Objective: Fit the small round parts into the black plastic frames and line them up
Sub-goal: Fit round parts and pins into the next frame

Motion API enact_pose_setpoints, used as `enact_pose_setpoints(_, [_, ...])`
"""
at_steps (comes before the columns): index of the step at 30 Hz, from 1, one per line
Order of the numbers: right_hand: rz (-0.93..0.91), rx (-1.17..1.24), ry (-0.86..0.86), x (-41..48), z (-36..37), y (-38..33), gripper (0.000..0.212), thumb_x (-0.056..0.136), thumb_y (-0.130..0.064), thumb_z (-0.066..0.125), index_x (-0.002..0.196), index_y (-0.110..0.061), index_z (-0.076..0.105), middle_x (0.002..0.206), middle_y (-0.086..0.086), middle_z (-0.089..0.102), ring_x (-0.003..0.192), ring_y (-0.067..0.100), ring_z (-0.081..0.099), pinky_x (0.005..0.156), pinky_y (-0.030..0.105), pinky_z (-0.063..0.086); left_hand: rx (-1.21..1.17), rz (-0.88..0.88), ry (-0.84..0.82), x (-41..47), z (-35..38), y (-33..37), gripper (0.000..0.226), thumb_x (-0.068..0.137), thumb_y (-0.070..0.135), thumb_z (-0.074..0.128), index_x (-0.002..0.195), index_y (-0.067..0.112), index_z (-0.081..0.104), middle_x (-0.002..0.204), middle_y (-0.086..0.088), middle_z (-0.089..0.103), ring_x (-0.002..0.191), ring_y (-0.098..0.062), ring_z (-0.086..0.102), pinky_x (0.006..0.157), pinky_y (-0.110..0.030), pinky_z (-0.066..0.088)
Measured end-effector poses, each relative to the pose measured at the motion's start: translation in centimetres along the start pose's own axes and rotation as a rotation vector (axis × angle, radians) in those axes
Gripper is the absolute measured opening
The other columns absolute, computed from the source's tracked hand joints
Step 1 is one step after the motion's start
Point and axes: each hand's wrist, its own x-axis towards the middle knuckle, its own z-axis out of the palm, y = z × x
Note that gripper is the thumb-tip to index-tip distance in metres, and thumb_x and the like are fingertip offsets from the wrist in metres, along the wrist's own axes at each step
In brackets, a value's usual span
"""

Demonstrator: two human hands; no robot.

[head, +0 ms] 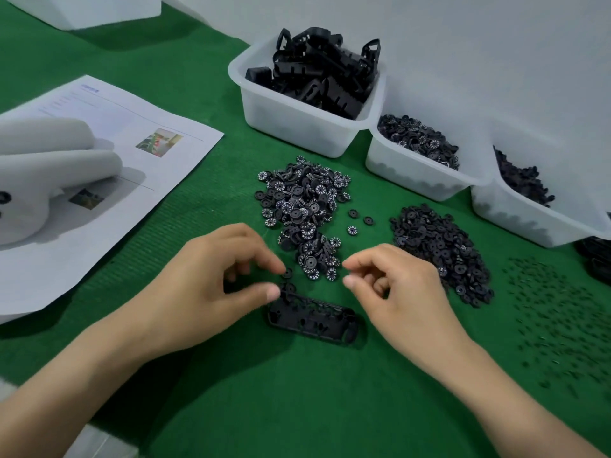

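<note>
Surface [297, 391]: green cloth-like mat, fine ribbed texture, matt.
Black frame [312, 320]: moulded plastic, smooth, faint sheen along edges.
Numbered round parts [304, 206]: black plastic, matt, white printed digits on faces.
Plain round parts [439, 249]: black plastic, dull, slight gloss on some rims.
Bins [297, 127]: translucent white plastic, smooth, semi-gloss.
Sheet [148, 153]: white paper, smooth, matt, colour print.
White padded object [49, 166]: soft-looking, matt, possibly foam or fabric; too blurred to settle.
Tiny dark pieces [562, 319]: dull finish.

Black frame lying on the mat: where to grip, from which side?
Likely best: pinch the frame across its narrow width, on the long walls near its right end, from above. It lies flat, and the left hand crowds its left end.
</note>
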Motion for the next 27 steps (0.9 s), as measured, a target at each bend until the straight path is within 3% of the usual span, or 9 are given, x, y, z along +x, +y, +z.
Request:
enact_pose_setpoints(3, [-0.006, -0.149, -0.07, 0.8, 0.7, -0.4, 0.01, 0.079, -0.023, 0.07, 0.089, -0.021, 0.067, 0.073, -0.018, 0.047, 0.061, -0.005, 0.045, 0.065, 0.011, 0.035, 0.121, 0.031, -0.102, -0.7, 0.2, 0.1, 0.026, 0.066, 0.053, 0.073, 0.087, 0.039, 0.068, 0.09, 0.018, 0.053, 0.085, 0.001, 0.051, 0.069, -0.007, 0.035])
enact_pose_setpoints(6, [-0.037, -0.18, -0.073, 1.2, 1.0, -1.0, 0.01, 0.078, -0.016, 0.071, 0.078, -0.02, 0.062, 0.074, -0.014, 0.049, 0.061, -0.004, 0.042, 0.065, 0.018, 0.037, 0.141, 0.049, -0.149, -1.1, 0.3, 0.3, 0.03, 0.062, 0.057, 0.071, 0.087, 0.041, 0.067, 0.095, 0.019, 0.051, 0.093, -0.001, 0.051, 0.078, -0.008, 0.036])
enact_pose_setpoints(8, [-0.048, -0.139, -0.1, 0.6, 0.8, -1.0, 0.015, 0.074, -0.01, 0.073, 0.074, -0.018, 0.06, 0.074, -0.012, 0.053, 0.062, 0.003, 0.046, 0.061, 0.014, 0.038, 0.138, 0.052, -0.152, -1.5, 0.1, 0.2, 0.03, 0.062, 0.059, 0.069, 0.086, 0.041, 0.066, 0.096, 0.019, 0.051, 0.095, -0.002, 0.052, 0.08, -0.009, 0.036])
enact_pose_setpoints(13, [0.008, -0.059, -0.141, -0.7, 0.0, -0.5, 0.021, 0.072, -0.012, 0.076, 0.089, -0.021, 0.067, 0.078, -0.013, 0.056, 0.068, 0.006, 0.051, 0.062, 0.011, 0.04, 0.098, 0.012, -0.136, -2.3, -0.2, -0.1, 0.048, 0.056, 0.07, 0.064, 0.095, 0.041, 0.063, 0.103, 0.024, 0.049, 0.096, 0.001, 0.049, 0.078, -0.007, 0.036])
enact_pose_setpoints(16, [0.004, -0.076, -0.142, -0.3, 0.2, -0.7, 0.016, 0.074, -0.014, 0.076, 0.087, -0.021, 0.071, 0.077, -0.014, 0.055, 0.062, 0.004, 0.05, 0.062, 0.009, 0.039, 0.149, 0.026, -0.164, -2.2, 0.2, 0.0, 0.051, 0.053, 0.069, 0.068, 0.095, 0.042, 0.063, 0.104, 0.022, 0.048, 0.103, 0.0, 0.047, 0.09, -0.015, 0.035])
enact_pose_setpoints(20, [-0.048, -0.075, -0.153, -0.1, 0.1, -1.1, 0.007, 0.074, -0.015, 0.075, 0.078, -0.019, 0.072, 0.076, -0.01, 0.059, 0.063, 0.003, 0.05, 0.061, 0.01, 0.035, 0.171, 0.051, -0.133, -2.2, 0.4, 0.1, 0.041, 0.057, 0.059, 0.071, 0.092, 0.037, 0.065, 0.1, 0.017, 0.05, 0.099, -0.002, 0.048, 0.09, -0.024, 0.037])
enact_pose_setpoints(23, [-0.187, -0.012, -0.194, -0.2, 0.0, -2.2, 0.006, 0.075, -0.018, 0.073, 0.081, -0.018, 0.072, 0.078, -0.006, 0.062, 0.071, 0.005, 0.056, 0.065, 0.017, 0.043, 0.164, 0.054, -0.124, -2.4, 0.3, 0.0, 0.042, 0.058, 0.062, 0.069, 0.091, 0.037, 0.066, 0.099, 0.016, 0.049, 0.098, -0.003, 0.048, 0.089, -0.027, 0.038])
enact_pose_setpoints(27, [-0.284, -0.049, -0.296, -0.3, 0.6, -3.5, 0.012, 0.077, -0.022, 0.069, 0.087, -0.018, 0.073, 0.082, -0.002, 0.061, 0.077, 0.015, 0.058, 0.068, 0.038, 0.049, 0.166, 0.053, -0.132, -2.4, 0.3, -0.1, 0.042, 0.06, 0.065, 0.064, 0.091, 0.038, 0.065, 0.099, 0.015, 0.049, 0.098, -0.004, 0.047, 0.089, -0.028, 0.037])
